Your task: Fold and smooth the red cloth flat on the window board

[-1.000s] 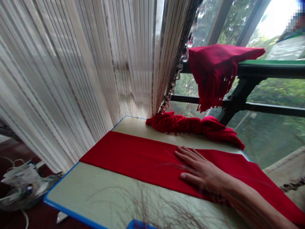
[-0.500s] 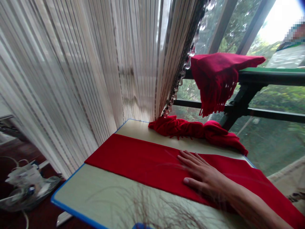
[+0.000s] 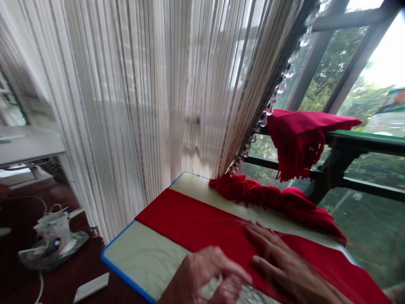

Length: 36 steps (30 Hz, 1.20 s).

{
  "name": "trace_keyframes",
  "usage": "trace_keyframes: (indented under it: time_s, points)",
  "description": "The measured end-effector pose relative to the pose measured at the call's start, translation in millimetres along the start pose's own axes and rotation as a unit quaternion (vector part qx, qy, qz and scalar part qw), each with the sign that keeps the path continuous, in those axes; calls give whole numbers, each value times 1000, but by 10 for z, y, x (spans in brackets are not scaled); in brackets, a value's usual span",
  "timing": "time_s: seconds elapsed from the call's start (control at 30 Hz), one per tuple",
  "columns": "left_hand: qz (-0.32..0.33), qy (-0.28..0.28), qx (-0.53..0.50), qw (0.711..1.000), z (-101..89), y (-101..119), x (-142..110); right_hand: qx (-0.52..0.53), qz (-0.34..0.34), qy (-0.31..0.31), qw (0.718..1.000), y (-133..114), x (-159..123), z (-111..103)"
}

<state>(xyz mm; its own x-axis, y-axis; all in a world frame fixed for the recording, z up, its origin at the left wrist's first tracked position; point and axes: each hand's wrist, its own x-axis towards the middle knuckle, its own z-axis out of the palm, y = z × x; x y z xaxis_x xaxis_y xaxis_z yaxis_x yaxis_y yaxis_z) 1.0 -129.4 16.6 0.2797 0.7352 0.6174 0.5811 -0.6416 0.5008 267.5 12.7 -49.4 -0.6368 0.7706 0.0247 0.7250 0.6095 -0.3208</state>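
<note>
The red cloth (image 3: pixel 221 230) lies spread flat across the table (image 3: pixel 126 245), right hand (image 3: pixel 278 255) open upon it, gripping nothing, left hand (image 3: pixel 207 270) curled by its near edge, any hold indeterminable, while the far red bundle (image 3: pixel 275 199) is left unspread.

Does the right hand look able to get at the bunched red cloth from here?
Probably yes: the right hand lies spread on the flat cloth, and beyond it only a strip of tabletop seems to separate it from the bunched cloth.
</note>
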Motion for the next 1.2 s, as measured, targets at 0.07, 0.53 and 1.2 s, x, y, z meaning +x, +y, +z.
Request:
trace_keyframes:
  time_s: [0.07, 0.53, 1.2]
  points:
    - [-33, -52, -44, 997, 135, -126, 442, -22, 1, 27, 999, 27, 25, 53]
    - [-171, -299, 237, 908, -329, -1961, 555, -41, 41, 13, 998, 18, 54, 64]
    - [-61, -332, 187, 923, 142, -1314, 948, -63, 45, 3, 997, 139, 65, 113]
